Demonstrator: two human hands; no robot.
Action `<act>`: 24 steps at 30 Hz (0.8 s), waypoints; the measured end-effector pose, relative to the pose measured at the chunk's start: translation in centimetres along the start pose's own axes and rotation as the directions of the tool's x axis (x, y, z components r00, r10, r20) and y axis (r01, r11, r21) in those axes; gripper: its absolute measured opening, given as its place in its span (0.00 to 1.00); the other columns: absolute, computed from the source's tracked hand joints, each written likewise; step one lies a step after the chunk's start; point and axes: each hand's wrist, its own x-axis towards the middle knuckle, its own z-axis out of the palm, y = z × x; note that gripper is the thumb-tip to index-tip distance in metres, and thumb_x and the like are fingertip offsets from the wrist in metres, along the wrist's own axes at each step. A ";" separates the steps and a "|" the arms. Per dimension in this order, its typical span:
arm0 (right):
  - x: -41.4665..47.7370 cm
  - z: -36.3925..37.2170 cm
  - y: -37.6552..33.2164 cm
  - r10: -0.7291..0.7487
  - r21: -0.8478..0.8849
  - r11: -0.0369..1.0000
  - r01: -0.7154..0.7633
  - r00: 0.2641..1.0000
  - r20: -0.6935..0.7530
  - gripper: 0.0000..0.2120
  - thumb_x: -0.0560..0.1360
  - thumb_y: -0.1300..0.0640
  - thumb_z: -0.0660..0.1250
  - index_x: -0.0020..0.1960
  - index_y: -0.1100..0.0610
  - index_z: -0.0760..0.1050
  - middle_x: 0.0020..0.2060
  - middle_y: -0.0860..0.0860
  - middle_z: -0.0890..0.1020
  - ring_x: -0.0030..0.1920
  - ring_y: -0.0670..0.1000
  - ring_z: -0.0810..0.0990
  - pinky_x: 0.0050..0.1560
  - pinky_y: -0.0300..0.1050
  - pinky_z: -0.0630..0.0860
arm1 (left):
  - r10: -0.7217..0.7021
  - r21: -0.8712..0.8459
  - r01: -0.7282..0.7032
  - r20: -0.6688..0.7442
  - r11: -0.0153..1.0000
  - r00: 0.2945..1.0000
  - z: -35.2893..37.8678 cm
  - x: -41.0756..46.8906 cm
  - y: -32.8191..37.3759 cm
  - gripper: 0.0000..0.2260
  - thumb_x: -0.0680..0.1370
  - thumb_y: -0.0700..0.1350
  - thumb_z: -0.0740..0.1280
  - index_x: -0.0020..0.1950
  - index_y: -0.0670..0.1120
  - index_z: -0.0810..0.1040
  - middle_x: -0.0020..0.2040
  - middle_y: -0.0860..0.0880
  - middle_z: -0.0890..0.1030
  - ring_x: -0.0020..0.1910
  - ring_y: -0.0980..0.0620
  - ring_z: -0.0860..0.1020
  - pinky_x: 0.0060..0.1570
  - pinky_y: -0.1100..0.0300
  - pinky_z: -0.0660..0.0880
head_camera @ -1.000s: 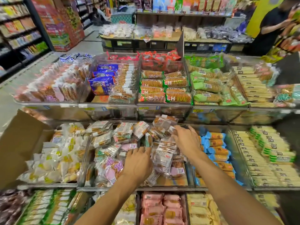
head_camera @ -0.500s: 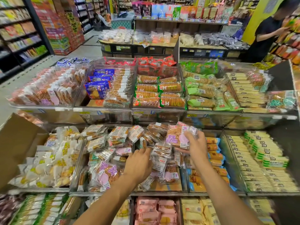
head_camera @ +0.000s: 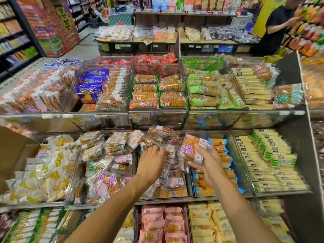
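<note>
The right hand (head_camera: 208, 165) grasps 1 clear-wrapped snack packet (head_camera: 192, 149) with a purple label, pinched between thumb and fingers. The packet is held tilted, label toward the camera, above the divider between the centre bin (head_camera: 175, 194) and the bin of blue-wrapped packets (head_camera: 221, 156) on the middle shelf tier. The left hand (head_camera: 150, 163) is released: palm down, fingers extended, fingertips touching the heap of mixed packets (head_camera: 172, 179) in the centre bin, just beside the held packet. A cardboard box (head_camera: 10, 155) stands at the left end of the same tier. The tier above carries cracker rolls (head_camera: 172, 102) in red and green wrappers. A person in a dark shirt (head_camera: 275, 27) stands at the far right.
</note>
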 end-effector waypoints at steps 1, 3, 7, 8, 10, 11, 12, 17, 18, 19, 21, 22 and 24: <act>-0.1 0.1 0.2 0.015 -0.012 1.000 -0.015 1.000 0.003 0.25 0.79 0.54 0.74 0.72 0.58 0.72 0.62 0.56 0.84 0.50 0.52 0.88 0.44 0.52 0.87 | 0.008 0.011 -0.009 0.018 1.000 1.000 0.3 0.6 -0.1 0.20 0.80 0.50 0.71 0.70 0.50 0.72 0.60 0.48 0.76 0.57 0.48 0.75 0.60 0.50 0.77; -0.2 0.2 0.5 0.034 -0.018 0.999 -0.034 0.999 0.011 0.20 0.79 0.54 0.74 0.68 0.58 0.75 0.59 0.58 0.86 0.53 0.55 0.88 0.44 0.52 0.86 | 0.044 0.039 -0.048 0.080 0.998 0.996 0.7 1.3 -0.2 0.22 0.79 0.54 0.73 0.70 0.51 0.70 0.62 0.49 0.76 0.59 0.48 0.75 0.63 0.49 0.76; -0.2 -0.1 0.9 0.061 0.001 0.998 -0.061 0.998 0.005 0.22 0.78 0.54 0.74 0.70 0.58 0.74 0.58 0.58 0.86 0.54 0.57 0.88 0.47 0.54 0.86 | 0.084 0.067 -0.093 0.126 0.993 0.988 0.3 2.4 -0.5 0.23 0.79 0.51 0.73 0.70 0.49 0.70 0.63 0.48 0.76 0.60 0.46 0.75 0.63 0.49 0.75; -0.2 -0.3 0.9 0.065 0.012 0.998 -0.065 0.998 0.001 0.23 0.78 0.54 0.75 0.70 0.57 0.74 0.59 0.58 0.86 0.54 0.57 0.88 0.47 0.54 0.86 | 0.098 0.074 -0.108 0.132 0.991 0.986 -0.1 2.7 -0.5 0.21 0.80 0.50 0.72 0.70 0.48 0.71 0.62 0.47 0.76 0.60 0.46 0.76 0.61 0.49 0.76; -0.2 -0.8 0.9 0.050 0.038 0.998 -0.050 0.999 -0.011 0.25 0.77 0.53 0.76 0.71 0.56 0.73 0.61 0.58 0.85 0.57 0.58 0.87 0.47 0.54 0.86 | 0.109 0.048 -0.116 0.139 0.992 0.984 -0.8 3.4 -0.5 0.16 0.83 0.48 0.68 0.69 0.47 0.72 0.61 0.47 0.76 0.58 0.44 0.78 0.53 0.49 0.78; -0.3 -1.1 0.9 0.035 0.052 0.998 -0.034 0.999 -0.024 0.28 0.76 0.52 0.77 0.72 0.56 0.73 0.64 0.57 0.83 0.59 0.58 0.86 0.47 0.54 0.86 | 0.108 0.032 -0.114 0.148 0.993 0.983 -1.1 3.7 -0.5 0.14 0.84 0.47 0.65 0.69 0.46 0.72 0.60 0.46 0.76 0.57 0.43 0.79 0.50 0.48 0.77; -0.4 -1.3 0.7 0.026 0.071 0.997 -0.023 0.999 -0.038 0.31 0.74 0.51 0.78 0.73 0.56 0.72 0.67 0.56 0.81 0.62 0.58 0.84 0.47 0.54 0.86 | 0.111 0.021 -0.116 0.155 0.993 0.982 -1.4 3.8 -0.5 0.14 0.84 0.46 0.64 0.69 0.46 0.71 0.60 0.46 0.76 0.56 0.42 0.80 0.48 0.48 0.76; -0.1 -2.4 0.6 0.003 0.127 0.992 0.007 0.997 -0.075 0.30 0.73 0.51 0.78 0.72 0.57 0.73 0.66 0.57 0.82 0.60 0.58 0.85 0.49 0.55 0.85 | 0.029 -0.215 -0.037 -0.039 0.976 0.999 -2.0 2.7 -0.8 0.10 0.85 0.55 0.58 0.57 0.49 0.71 0.50 0.50 0.79 0.44 0.51 0.77 0.40 0.56 0.75; 0.0 -2.4 0.6 -0.001 0.132 0.991 0.011 0.997 -0.075 0.32 0.72 0.51 0.78 0.72 0.57 0.73 0.67 0.57 0.81 0.61 0.58 0.85 0.49 0.54 0.85 | -0.025 -0.286 0.005 -0.066 0.958 0.998 -2.2 2.3 -0.8 0.11 0.85 0.57 0.58 0.54 0.50 0.70 0.46 0.52 0.79 0.40 0.52 0.77 0.37 0.58 0.74; 0.0 -2.2 0.6 -0.002 0.127 0.992 0.011 0.997 -0.072 0.34 0.71 0.50 0.79 0.73 0.57 0.73 0.67 0.57 0.81 0.60 0.58 0.85 0.48 0.54 0.85 | -0.083 -0.373 0.050 -0.071 0.926 0.994 -2.6 1.9 -0.7 0.12 0.86 0.57 0.57 0.51 0.50 0.70 0.44 0.52 0.79 0.38 0.52 0.76 0.35 0.59 0.73; 0.1 -2.0 0.6 -0.001 0.122 0.993 0.008 0.999 -0.053 0.33 0.71 0.50 0.78 0.72 0.57 0.73 0.65 0.58 0.82 0.58 0.57 0.86 0.48 0.54 0.86 | -0.184 -0.543 0.134 -0.037 0.829 0.982 -3.3 1.1 -0.6 0.14 0.86 0.59 0.58 0.51 0.49 0.71 0.40 0.52 0.80 0.35 0.55 0.76 0.34 0.62 0.73; 0.1 -1.7 0.7 -0.001 0.120 0.993 0.007 0.999 -0.044 0.33 0.71 0.50 0.79 0.72 0.57 0.73 0.65 0.59 0.82 0.58 0.56 0.86 0.49 0.54 0.86 | -0.204 -0.615 0.158 -0.005 0.772 0.979 -3.7 0.7 -0.5 0.14 0.86 0.59 0.58 0.54 0.49 0.73 0.41 0.53 0.81 0.35 0.57 0.78 0.34 0.66 0.73; 0.1 -1.2 0.9 -0.009 0.097 0.995 0.013 0.999 -0.042 0.43 0.68 0.47 0.83 0.76 0.58 0.69 0.70 0.59 0.78 0.58 0.57 0.86 0.49 0.56 0.86 | -0.201 -0.704 0.178 0.051 0.687 0.978 -4.0 0.1 -0.9 0.16 0.85 0.60 0.59 0.60 0.50 0.75 0.43 0.56 0.82 0.38 0.59 0.80 0.38 0.68 0.74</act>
